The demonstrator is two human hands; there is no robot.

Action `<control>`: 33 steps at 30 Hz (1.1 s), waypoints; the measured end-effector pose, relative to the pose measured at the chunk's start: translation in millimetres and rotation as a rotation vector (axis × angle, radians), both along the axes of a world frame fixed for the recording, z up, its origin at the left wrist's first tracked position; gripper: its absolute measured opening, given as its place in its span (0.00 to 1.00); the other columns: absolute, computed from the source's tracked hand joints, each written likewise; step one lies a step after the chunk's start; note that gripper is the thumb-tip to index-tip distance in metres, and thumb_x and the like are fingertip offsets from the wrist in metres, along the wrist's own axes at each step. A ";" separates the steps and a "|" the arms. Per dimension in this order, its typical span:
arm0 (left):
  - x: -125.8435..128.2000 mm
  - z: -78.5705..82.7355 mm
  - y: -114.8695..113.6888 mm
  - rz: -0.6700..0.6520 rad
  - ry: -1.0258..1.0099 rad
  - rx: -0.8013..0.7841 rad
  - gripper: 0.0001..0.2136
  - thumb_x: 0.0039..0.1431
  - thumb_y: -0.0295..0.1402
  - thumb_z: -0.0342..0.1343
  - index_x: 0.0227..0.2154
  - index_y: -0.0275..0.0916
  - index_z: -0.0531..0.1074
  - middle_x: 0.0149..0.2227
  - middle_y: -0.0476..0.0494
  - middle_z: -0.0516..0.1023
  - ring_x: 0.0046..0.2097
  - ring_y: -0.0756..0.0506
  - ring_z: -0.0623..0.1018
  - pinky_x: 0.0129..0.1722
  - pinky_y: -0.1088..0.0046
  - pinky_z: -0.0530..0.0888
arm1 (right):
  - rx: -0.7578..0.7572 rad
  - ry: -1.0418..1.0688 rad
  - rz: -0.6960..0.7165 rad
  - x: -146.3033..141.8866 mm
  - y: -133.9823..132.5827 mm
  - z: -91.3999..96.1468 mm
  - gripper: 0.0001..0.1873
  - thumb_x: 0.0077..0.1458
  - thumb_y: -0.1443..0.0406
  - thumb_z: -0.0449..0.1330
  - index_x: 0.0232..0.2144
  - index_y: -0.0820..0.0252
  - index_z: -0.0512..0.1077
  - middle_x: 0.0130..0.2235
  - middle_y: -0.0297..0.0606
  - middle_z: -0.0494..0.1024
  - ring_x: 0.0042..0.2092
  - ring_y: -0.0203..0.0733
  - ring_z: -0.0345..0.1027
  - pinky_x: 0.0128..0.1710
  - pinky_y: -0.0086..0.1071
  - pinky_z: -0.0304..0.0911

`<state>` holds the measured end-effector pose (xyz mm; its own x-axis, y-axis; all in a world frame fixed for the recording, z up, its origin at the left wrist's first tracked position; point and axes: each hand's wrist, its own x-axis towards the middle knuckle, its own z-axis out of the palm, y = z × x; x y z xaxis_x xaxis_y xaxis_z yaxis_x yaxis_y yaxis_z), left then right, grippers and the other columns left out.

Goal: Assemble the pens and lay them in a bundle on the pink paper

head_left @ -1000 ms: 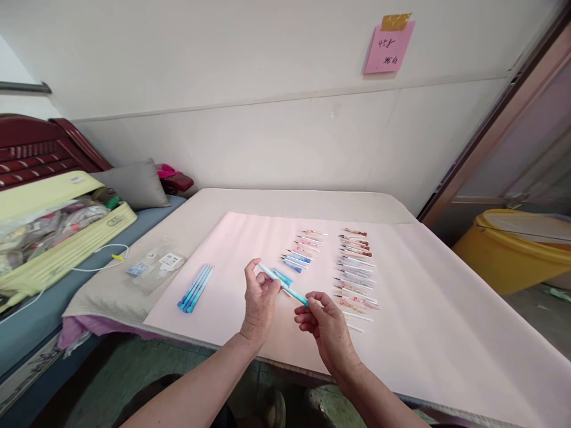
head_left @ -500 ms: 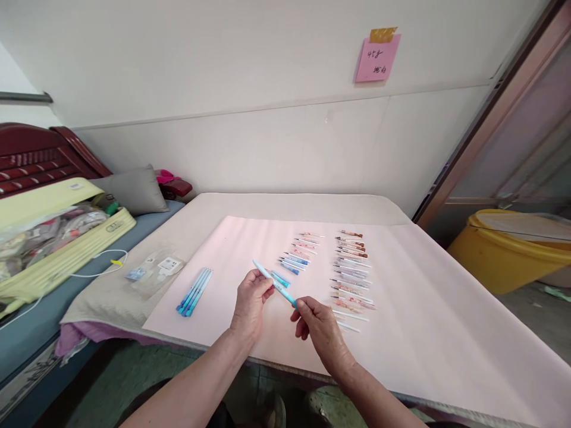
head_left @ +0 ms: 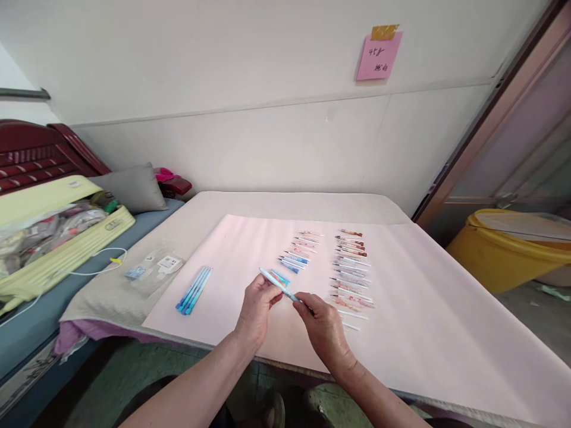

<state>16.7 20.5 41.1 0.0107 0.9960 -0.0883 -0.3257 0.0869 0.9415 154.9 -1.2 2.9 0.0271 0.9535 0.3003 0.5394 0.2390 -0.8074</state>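
- Left hand and right hand both grip one pen, just below the frame's centre.
- Blue pens lie bunched on the table, lower left.

A pink note is fixed to the white wall by a strip of brownish tape, and dark handwriting is borne on it. At the left, a pale yellow container is seen lying open on a blue bed, with plastic packets heaped inside. Behind it, a dark red headboard is partly hidden, and a grey pillow is set beside a bright pink item. A white cord is looped near the container. Purple cloth is draped above the greenish floor. At the right, a yellow bin is topped by a pale lid.
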 end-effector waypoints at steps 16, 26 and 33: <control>-7.8 8.2 2.2 -0.098 0.068 0.057 0.11 0.51 0.38 0.57 0.35 0.36 0.69 0.34 0.39 0.77 0.36 0.45 0.75 0.42 0.64 0.69 | -0.813 0.941 0.321 1.8 -1.0 20.4 0.14 0.47 0.57 0.60 0.30 0.63 0.71 0.20 0.28 0.65 0.15 0.23 0.35 0.17 0.26 0.31; -9.1 9.7 4.4 -0.167 -0.036 -0.005 0.10 0.51 0.36 0.57 0.34 0.37 0.68 0.39 0.39 0.75 0.40 0.45 0.73 0.43 0.65 0.68 | -0.768 0.954 0.279 -0.7 -0.1 21.1 0.15 0.45 0.56 0.61 0.28 0.65 0.70 0.19 0.27 0.64 0.14 0.21 0.36 0.16 0.26 0.28; -6.1 4.2 4.4 -0.018 0.082 0.026 0.11 0.49 0.37 0.59 0.31 0.35 0.71 0.35 0.41 0.75 0.36 0.47 0.72 0.39 0.69 0.68 | -0.655 0.759 0.192 -6.5 -2.6 24.2 0.16 0.46 0.55 0.59 0.26 0.64 0.71 0.19 0.27 0.64 0.14 0.22 0.39 0.15 0.26 0.31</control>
